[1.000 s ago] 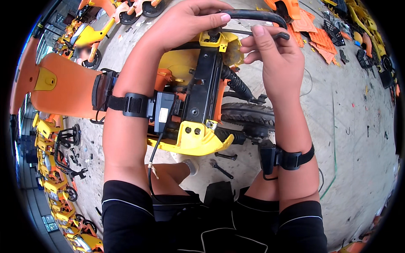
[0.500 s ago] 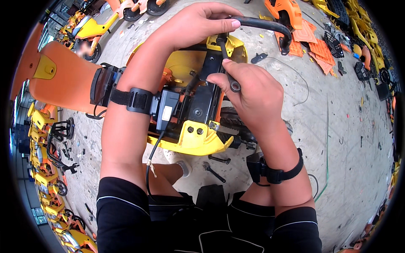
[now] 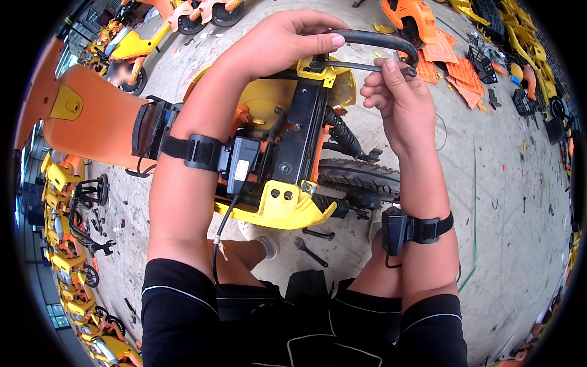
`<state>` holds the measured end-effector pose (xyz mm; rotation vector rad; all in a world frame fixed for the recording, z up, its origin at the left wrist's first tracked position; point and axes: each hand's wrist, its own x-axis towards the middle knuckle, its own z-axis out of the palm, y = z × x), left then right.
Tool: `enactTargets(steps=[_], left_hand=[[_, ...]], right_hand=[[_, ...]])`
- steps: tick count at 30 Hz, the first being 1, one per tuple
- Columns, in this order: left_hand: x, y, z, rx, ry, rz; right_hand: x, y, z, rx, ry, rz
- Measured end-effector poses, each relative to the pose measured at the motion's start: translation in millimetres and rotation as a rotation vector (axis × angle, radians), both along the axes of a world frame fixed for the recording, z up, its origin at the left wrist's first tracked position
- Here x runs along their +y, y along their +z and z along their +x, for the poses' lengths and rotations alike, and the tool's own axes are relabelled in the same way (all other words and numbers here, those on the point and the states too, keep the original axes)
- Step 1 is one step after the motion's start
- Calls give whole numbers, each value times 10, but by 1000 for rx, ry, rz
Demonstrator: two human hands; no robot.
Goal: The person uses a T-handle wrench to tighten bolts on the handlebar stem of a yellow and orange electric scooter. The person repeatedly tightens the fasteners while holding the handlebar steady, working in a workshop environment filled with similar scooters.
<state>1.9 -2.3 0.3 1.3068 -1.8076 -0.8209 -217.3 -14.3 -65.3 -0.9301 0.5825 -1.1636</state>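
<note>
My left hand is closed around one end of a black curved bar above the yellow bracket of a scooter's rear. A thin metal wrench reaches from that bracket to the right, under the bar. Its left end sits at the bracket, apparently on a fastener. Thumb and fingers of my right hand pinch the wrench's right end, near the bar's downturned tip. Below lies the scooter's black frame between yellow body panels.
An orange panel stands out to the left. Beside the frame are a shock absorber and a tyre. An adjustable wrench lies on the floor near my feet. Orange mats and scooter parts lie at far right.
My right hand has moved right and up, swinging the wrench from pointing toward me to pointing rightward. The bar in my left hand has shifted slightly.
</note>
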Motion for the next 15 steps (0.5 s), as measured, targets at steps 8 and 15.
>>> enactTargets(steps=[8,15], left_hand=[[13,6,18,-5,1,3],[13,14,34,-35,10,13]], right_hand=[[256,45,10,18,-185,-370],[480,-114,195,384,-392,-831]])
